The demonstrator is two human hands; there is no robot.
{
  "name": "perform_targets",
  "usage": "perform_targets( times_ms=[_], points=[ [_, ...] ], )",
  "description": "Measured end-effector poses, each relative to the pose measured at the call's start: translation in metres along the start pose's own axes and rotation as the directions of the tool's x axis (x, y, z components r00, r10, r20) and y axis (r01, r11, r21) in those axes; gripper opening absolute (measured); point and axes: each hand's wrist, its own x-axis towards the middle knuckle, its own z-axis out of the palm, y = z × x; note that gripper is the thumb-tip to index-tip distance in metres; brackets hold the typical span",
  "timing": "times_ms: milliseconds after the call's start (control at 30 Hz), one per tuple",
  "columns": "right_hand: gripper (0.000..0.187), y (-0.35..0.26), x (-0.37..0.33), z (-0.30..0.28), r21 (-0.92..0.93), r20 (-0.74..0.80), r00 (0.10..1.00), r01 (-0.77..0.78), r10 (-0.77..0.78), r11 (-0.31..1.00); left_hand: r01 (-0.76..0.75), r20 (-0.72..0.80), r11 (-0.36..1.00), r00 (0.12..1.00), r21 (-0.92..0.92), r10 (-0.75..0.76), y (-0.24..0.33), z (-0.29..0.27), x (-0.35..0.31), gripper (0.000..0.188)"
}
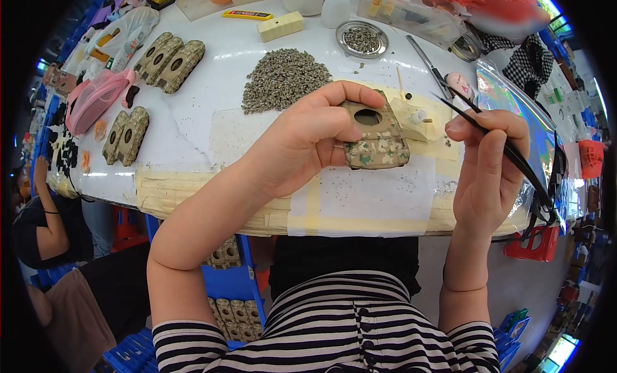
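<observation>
My left hand [292, 138] grips a camouflage-patterned plastic casing [379, 147] with a round hole near its top, held up over the near part of the table. Thumb and fingers pinch the casing along its left side and top. To the right, my right hand [490, 164] holds black tweezers [519, 159], their tips pointing up and left, apart from the casing. Whether anything tiny sits between the tips, I cannot tell. Beyond my left hand lies a heap of small metallic-looking parts [279, 80]. More camouflage casings [182, 68] rest at the left, with a nearer pair [133, 136].
A round metal dish [386, 46] of small parts stands at the back, near a cream block [280, 26] and a white bottle [335, 10]. A slim metal tool [424, 57] lies at right. Yellowish tape [183, 192] covers the table's front edge. A pink mesh pouch [96, 102] lies left.
</observation>
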Motion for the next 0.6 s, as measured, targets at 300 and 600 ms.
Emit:
perform_targets(
  times_ms=[300,600],
  points=[
    [0.009,0.009,0.004,-0.008,-0.708,0.067,0.995,0.101,-0.076,0.699,-0.024,-0.043,1.000,0.999,-0.002,0.024,-0.001,0.000,0.001,0.042],
    [0.014,0.011,0.006,-0.007,-0.741,0.096,0.978,0.195,-0.186,0.643,-0.031,-0.085,0.999,0.996,-0.009,0.030,0.000,0.001,0.001,0.040]
  ],
)
